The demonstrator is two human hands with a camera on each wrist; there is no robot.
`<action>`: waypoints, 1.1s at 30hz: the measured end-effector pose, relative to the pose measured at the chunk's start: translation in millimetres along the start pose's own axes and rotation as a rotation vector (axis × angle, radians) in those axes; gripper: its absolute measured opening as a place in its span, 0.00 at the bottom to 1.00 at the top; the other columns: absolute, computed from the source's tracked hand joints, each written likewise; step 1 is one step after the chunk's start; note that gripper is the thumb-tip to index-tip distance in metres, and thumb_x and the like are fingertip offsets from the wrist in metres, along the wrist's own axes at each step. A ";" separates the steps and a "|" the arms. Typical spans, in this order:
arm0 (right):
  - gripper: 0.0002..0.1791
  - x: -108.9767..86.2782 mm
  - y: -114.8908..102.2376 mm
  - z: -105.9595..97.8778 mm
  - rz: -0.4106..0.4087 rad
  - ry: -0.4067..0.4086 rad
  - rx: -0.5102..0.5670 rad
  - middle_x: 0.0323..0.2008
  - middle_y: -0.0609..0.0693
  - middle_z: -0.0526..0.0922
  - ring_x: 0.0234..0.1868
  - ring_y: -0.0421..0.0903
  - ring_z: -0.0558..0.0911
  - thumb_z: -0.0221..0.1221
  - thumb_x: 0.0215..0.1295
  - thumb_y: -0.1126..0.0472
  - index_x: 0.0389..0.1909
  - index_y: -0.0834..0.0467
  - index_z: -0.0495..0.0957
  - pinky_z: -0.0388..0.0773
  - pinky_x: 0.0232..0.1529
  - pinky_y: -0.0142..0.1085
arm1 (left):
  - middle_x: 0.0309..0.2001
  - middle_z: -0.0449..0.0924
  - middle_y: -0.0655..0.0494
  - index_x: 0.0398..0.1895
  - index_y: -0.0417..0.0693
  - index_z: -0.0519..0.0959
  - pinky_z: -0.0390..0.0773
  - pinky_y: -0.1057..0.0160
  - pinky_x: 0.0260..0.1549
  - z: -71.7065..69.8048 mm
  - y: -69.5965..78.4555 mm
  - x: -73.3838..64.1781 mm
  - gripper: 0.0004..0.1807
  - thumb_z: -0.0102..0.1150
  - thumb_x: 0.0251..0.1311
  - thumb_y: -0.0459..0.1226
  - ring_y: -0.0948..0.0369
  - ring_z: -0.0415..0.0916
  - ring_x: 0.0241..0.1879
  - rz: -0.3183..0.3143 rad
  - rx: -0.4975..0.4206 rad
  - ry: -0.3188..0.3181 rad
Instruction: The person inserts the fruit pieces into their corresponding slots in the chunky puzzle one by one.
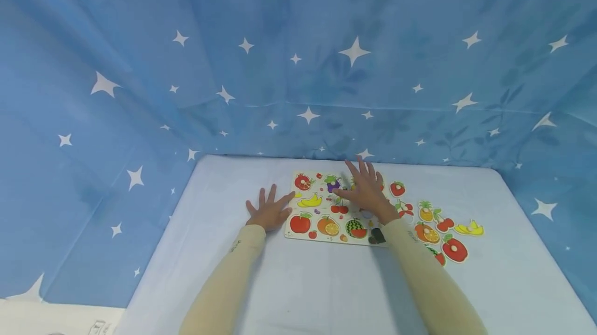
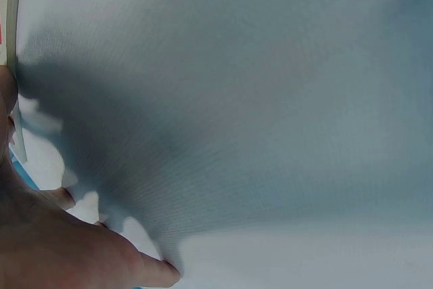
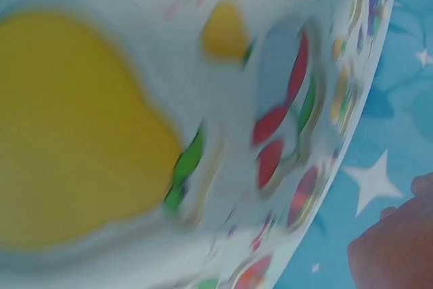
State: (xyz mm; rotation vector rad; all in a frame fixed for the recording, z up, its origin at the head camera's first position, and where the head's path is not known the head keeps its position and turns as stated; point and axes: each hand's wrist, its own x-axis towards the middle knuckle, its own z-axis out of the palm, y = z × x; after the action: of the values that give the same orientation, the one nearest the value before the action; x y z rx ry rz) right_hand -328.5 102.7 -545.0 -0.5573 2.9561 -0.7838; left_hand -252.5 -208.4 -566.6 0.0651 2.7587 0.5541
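A white fruit puzzle board lies on the table, showing an apple, bananas and a watermelon. Beside its left edge, my left hand rests with fingers spread, the thumb side right at the board; the left wrist view shows those fingers on the cloth. My right hand reaches over the board's right half, fingers spread, holding nothing visible, and hides part of it. Close up in the right wrist view are a blurred yellow pear shape and part of the right hand.
Right of the board lie loose fruit pieces: a strawberry, pineapple, orange, bananas, apple and others, some overlapping. A blue curtain with white stars hangs behind the pale table.
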 end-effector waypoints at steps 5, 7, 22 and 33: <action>0.59 -9.2 27.5 -20.9 0.021 0.001 -0.036 0.85 0.70 0.40 0.82 0.75 0.40 0.70 0.66 0.35 0.86 0.58 0.52 0.39 0.72 0.77 | 0.88 0.33 0.45 0.86 0.75 0.57 0.34 0.19 0.70 0.5 2.8 7.0 0.35 0.52 0.80 0.56 0.35 0.26 0.84 -0.001 0.013 -0.001; 0.59 -12.9 35.9 -29.2 0.042 -0.008 -0.040 0.85 0.69 0.39 0.82 0.74 0.39 0.70 0.66 0.35 0.87 0.57 0.51 0.38 0.72 0.77 | 0.88 0.33 0.45 0.86 0.75 0.56 0.34 0.19 0.70 -0.8 3.4 8.7 0.35 0.51 0.80 0.56 0.35 0.26 0.84 -0.002 0.025 0.000; 0.54 -68.9 94.5 -65.1 0.146 -0.025 -0.023 0.84 0.71 0.43 0.81 0.77 0.38 0.71 0.69 0.44 0.85 0.59 0.52 0.39 0.71 0.78 | 0.88 0.35 0.42 0.86 0.69 0.59 0.31 0.19 0.70 4.7 -2.7 -3.5 0.35 0.54 0.79 0.53 0.34 0.26 0.83 -0.025 -0.033 0.002; 0.41 -110.5 133.6 -84.5 0.242 -0.006 0.026 0.81 0.72 0.54 0.80 0.79 0.43 0.70 0.72 0.57 0.80 0.62 0.64 0.36 0.71 0.78 | 0.88 0.32 0.42 0.87 0.69 0.58 0.29 0.18 0.69 7.6 -1.8 1.9 0.35 0.50 0.80 0.53 0.34 0.23 0.83 0.007 -0.022 -0.006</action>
State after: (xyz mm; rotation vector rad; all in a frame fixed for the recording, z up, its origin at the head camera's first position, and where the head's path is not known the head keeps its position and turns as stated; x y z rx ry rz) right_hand -279.8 289.4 -542.7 -0.1935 2.9266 -0.7919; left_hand -251.8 -207.1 -574.5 0.0719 2.7469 0.5854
